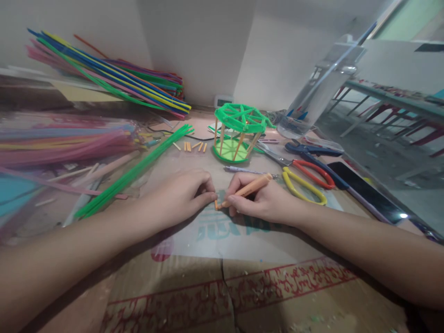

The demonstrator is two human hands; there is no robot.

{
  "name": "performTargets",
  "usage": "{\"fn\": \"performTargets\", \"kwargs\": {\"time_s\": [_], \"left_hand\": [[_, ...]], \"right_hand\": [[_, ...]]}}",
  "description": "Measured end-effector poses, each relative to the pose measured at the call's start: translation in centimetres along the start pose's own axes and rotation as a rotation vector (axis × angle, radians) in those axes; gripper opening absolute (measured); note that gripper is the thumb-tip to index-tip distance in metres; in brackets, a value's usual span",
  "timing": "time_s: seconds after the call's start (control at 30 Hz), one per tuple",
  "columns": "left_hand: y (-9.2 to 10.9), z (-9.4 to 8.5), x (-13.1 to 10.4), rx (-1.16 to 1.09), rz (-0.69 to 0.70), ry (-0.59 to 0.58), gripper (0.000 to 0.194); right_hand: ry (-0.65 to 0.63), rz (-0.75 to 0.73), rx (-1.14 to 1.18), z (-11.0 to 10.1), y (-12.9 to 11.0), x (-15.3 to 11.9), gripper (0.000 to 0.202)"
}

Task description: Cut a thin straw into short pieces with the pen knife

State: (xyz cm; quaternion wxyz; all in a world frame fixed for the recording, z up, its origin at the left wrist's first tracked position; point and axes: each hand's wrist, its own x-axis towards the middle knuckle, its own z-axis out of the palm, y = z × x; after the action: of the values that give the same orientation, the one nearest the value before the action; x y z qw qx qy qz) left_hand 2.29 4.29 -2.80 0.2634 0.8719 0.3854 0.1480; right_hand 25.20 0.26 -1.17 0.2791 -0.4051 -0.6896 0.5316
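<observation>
My right hand (pixel 255 196) is closed around an orange marker (pixel 255 185), its tip pointing down and left. The tip meets a small orange stick (pixel 216 204), which my left hand (pixel 194 192) pinches at its upper end between thumb and finger. Both hands rest over a pale plastic sheet (pixel 187 240) with faint green print. Just beyond them stands a green round frame (pixel 243 118) on thin wooden posts above a green disc base (pixel 231 151). Several short orange pieces (pixel 188 146) lie to its left. A thin pen (pixel 243 170) lies behind my right hand.
Green pipe cleaners (pixel 135 173) lie left, near a plastic-wrapped pink bundle (pixel 69 145). A multicoloured bundle (pixel 114 76) is at the back left. Scissors (pixel 312 173), blue-handled pliers (pixel 312 149), a phone (pixel 371 187) and a clear bottle (pixel 312 88) are at right.
</observation>
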Motion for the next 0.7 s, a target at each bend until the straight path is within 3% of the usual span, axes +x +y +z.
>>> {"fn": "performTargets", "kwargs": {"time_s": [0.7], "left_hand": [[0.03,-0.02,0.04,0.015,0.010,0.005,0.020]], "right_hand": [[0.004,0.003,-0.012,-0.03,-0.18,0.01,0.028]]}}
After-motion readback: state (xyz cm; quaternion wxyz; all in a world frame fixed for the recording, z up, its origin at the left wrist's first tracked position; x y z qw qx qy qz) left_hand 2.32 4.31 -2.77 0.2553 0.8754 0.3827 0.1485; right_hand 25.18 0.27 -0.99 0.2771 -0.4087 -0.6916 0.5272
